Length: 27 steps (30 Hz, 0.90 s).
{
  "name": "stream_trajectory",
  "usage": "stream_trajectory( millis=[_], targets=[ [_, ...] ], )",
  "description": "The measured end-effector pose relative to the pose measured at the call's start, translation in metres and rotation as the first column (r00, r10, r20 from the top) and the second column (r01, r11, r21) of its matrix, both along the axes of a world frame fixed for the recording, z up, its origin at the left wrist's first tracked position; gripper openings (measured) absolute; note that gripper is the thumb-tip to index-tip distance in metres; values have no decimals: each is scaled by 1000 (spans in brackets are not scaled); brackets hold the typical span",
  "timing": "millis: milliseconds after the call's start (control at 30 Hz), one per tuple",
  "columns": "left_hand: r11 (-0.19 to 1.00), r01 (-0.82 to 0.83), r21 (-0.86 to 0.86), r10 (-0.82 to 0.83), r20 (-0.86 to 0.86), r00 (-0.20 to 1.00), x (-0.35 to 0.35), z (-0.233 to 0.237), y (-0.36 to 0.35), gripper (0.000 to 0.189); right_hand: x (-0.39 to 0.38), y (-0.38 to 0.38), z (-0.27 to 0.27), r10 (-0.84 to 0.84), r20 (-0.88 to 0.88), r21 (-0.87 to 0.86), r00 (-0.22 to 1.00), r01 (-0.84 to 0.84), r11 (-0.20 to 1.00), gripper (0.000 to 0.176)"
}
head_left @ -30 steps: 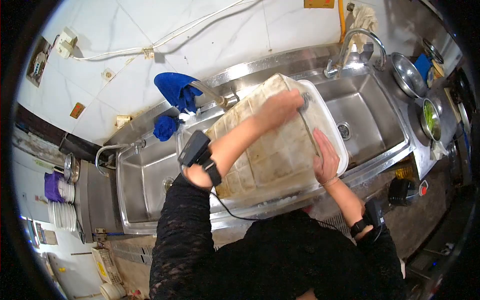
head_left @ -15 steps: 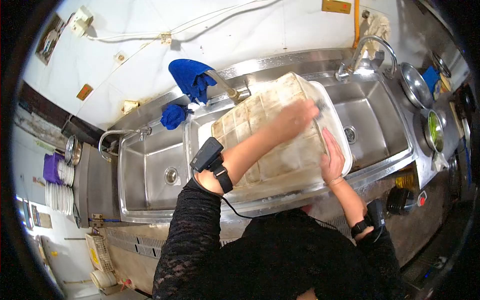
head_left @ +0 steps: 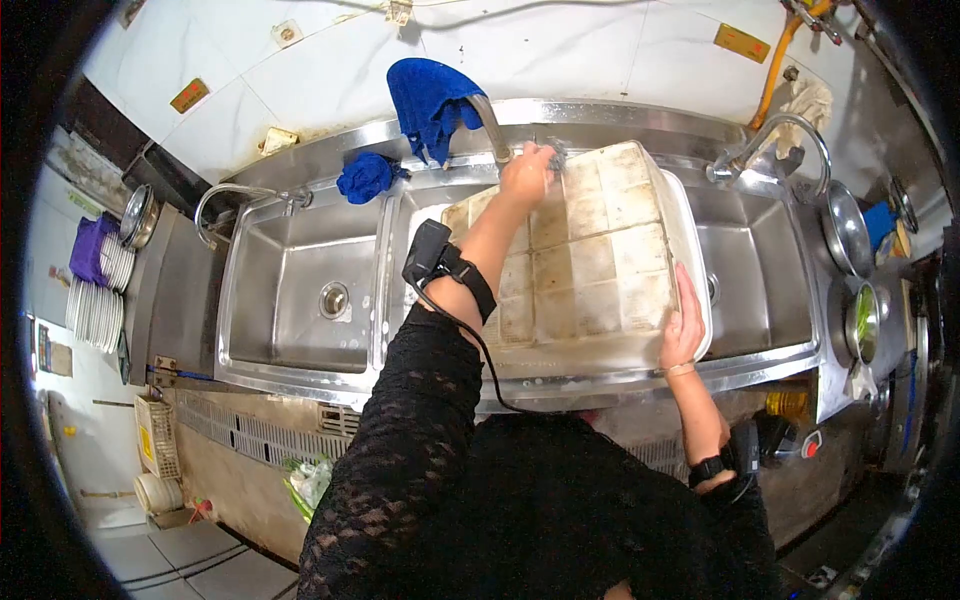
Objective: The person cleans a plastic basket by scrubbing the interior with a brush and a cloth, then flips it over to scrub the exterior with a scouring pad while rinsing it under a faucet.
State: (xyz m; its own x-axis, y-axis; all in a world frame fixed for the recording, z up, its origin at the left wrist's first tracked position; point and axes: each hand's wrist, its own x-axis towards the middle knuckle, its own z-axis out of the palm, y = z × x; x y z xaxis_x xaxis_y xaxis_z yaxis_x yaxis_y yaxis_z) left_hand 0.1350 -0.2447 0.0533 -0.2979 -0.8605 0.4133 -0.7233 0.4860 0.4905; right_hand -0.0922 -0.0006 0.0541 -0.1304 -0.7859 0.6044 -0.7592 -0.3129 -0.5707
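A large white plastic tub (head_left: 610, 275) rests bottom-up across the middle sink. Its ribbed base faces up, with brown stains over the squares. My left hand (head_left: 527, 178) is closed around a grey steel wool scrubber (head_left: 555, 155) at the tub's far edge, close to the middle tap (head_left: 492, 130). Against the tub's right side lies my right hand (head_left: 684, 325), fingers stretched out and flat on the wall. Only part of the scrubber shows past my left fingers.
Sink basins flank the tub: a left one (head_left: 290, 310) and a right one (head_left: 745, 285), each with a curved tap. Blue cloths hang over the middle tap (head_left: 425, 100) and lie behind the sink (head_left: 366, 178). Metal bowls (head_left: 847, 230) stand at right, stacked plates (head_left: 95, 315) at left.
My left hand has moved with the scrubber from the tub's right end to its far edge, leftward and away from me. My right hand stays on the tub's side. The head view has shifted.
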Motion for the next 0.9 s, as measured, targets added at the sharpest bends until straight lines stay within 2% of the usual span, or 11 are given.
stream_trajectory(
  millis=[67, 167, 200, 267, 433, 500, 533, 600, 767, 833, 900],
  targets=[
    [993, 81, 86, -85, 53, 995, -5, -13, 4, 23, 0, 1, -3, -6, 24, -2, 1000, 6, 1000, 59],
    [951, 309, 18, -306, -80, 949, 2, -19, 33, 28, 2, 1, -1, 12, 20, -15, 1000, -12, 1000, 60],
    [954, 298, 23, -295, -83, 952, 10, -19, 42, 28, 3, 2, -1, 23, 19, -9, 1000, -23, 1000, 60],
    [887, 420, 193, -419, -50, 907, 23, -17, 60, 31, 3, 1, -1, 14, 28, 11, 1000, -14, 1000, 61],
    [895, 391, 213, -404, 20, 914, 49, -18, 77, 29, 5, 0, -3, 49, 30, 9, 998, -49, 999, 62],
    [956, 285, 74, -293, 136, 946, 44, -18, 55, 31, 9, 0, 1, 36, 43, 32, 998, -37, 999, 63],
    [958, 276, 77, -284, 127, 950, 44, -22, 40, 31, 10, -1, 1, 45, 34, 38, 998, -47, 998, 63],
    [948, 301, -101, -288, 127, 949, 42, -28, 23, 32, 9, 0, -2, 37, 49, 31, 998, -39, 999, 64],
    [971, 239, 31, -239, 262, 935, 44, -22, 60, 31, 10, 0, -4, 29, 53, 34, 998, -31, 999, 65],
    [913, 408, 14, -382, 378, 843, 50, -24, 72, 30, 12, -1, -3, 30, 59, 28, 998, -32, 999, 65],
    [883, 464, 66, -455, 359, 815, 57, -18, 62, 28, 11, 0, -2, 32, 42, 33, 999, -33, 999, 66]
  ],
)
